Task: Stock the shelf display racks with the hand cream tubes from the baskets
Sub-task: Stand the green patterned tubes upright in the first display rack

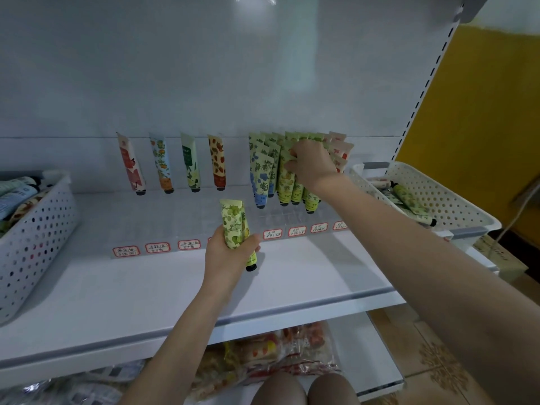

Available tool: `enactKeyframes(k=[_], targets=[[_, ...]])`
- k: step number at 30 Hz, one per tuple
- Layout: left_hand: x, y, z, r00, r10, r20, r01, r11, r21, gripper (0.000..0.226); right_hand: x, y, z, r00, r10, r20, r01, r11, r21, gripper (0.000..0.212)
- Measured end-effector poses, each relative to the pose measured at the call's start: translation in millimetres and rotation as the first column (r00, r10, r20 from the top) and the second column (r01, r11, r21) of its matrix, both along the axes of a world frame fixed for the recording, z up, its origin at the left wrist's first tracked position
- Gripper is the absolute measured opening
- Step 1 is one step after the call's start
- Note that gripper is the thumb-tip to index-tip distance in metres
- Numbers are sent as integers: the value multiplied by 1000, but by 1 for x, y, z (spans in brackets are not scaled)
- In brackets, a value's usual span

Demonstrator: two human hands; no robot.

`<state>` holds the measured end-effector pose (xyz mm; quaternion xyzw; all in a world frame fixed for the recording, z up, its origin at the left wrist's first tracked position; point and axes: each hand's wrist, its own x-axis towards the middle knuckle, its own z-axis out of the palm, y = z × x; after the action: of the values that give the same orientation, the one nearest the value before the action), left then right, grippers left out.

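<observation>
Stocking looks well begun but far from done. On the shelf (175, 287), the right-hand display rack (292, 217) carries blue-print tubes (261, 176), green ones and pink ones (340, 153) several deep at the back, yet its front compartments behind the handwritten labels (272, 234) stand bare. The left-hand display rack (163, 226) holds only four single tubes (131, 165) in its back row.

The left hand (226, 254) has its grip closed round a lime-print tube (233, 226), cap down, just above the shelf in front of the racks and not yet slotted. The right hand (314, 165) reaches into the right rack, fingers curled on the crimped top of a racked green tube (285, 182) — seating or straightening it, I judge.

Both baskets have stock left: the right basket (455, 206) shows a few green tubes (409, 197) lying flat, and the left basket (35, 238) holds a mixed pile (17, 194) — its depth is hidden.
</observation>
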<state>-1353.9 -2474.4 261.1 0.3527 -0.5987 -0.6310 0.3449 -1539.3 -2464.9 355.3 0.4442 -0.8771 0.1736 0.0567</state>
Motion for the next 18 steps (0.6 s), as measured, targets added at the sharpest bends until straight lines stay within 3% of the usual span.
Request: enactKeyframes(k=[6, 11, 15, 18], targets=[[0, -1, 3, 1000, -5, -2, 5, 1000, -12, 16, 3, 6, 5, 998, 10, 56, -8, 999, -31, 24], [1, 1, 5, 1000, -12, -20, 12, 1000, 1, 16, 8, 11, 11, 1000, 8, 14, -7, 998, -66, 18], [6, 3, 11, 997, -60, -51, 62, 998, 31, 13, 13, 19, 14, 998, 18, -59, -34, 961, -275, 22], [12, 6, 20, 986, -124, -109, 131, 989, 64, 14, 26, 32, 9, 988, 148, 45, -107, 863, -493, 19]])
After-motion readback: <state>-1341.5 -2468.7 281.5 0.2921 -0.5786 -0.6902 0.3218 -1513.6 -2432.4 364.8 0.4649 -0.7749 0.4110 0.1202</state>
